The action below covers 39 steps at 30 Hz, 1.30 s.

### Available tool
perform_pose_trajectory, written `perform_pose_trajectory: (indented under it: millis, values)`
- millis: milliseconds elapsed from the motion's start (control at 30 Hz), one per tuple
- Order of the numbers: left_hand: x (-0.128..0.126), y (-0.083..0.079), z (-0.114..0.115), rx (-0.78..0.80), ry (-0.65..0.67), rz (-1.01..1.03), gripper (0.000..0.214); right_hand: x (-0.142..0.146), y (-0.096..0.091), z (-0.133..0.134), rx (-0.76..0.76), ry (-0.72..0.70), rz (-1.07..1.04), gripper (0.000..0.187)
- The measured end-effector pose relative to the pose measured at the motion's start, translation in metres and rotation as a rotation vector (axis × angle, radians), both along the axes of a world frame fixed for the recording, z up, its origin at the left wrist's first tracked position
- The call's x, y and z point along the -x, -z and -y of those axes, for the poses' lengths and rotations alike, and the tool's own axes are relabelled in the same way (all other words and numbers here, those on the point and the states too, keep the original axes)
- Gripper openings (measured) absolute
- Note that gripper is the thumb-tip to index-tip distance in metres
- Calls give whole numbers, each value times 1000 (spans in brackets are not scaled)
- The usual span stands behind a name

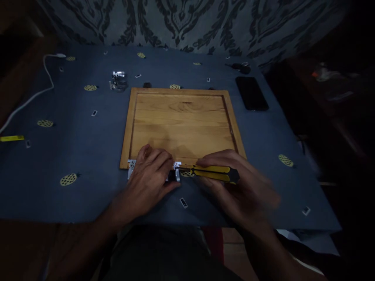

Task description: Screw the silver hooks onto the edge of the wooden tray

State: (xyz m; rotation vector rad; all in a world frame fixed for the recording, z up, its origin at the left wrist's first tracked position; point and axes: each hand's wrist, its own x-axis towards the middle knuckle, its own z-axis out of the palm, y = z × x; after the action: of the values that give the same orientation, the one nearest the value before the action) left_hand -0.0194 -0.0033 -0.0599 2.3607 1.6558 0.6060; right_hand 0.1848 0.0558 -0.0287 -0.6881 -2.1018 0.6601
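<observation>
A framed wooden panel (183, 117) lies flat, with metal hinges at its near edge. My left hand (154, 171) is closed over this edge, fingers on the wood and thumb beside the right hinge (177, 171), which it partly covers. Another hinge (131, 166) shows at the wrist side of that hand. My right hand (231, 183), slightly blurred, is closed around a yellow and black screwdriver (215, 173). The tool lies almost level, its tip pointing left and meeting the right hinge. Whether a screw is under the tip is too small to tell.
Loose metal hinges (118, 81) lie beyond the panel's far left corner. A black phone (252, 93) and a dark tool (240, 68) are at the right. A white cable (32, 99) and a yellow strip (12, 138) are at the left of the blue cloth (73, 144).
</observation>
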Motion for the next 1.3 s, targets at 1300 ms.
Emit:
perform_pose_trajectory:
  millis: [1300]
  values:
    - [0,-1,-1,-38,0,-10,45,-6,-24,-17,143,-256,123,25]
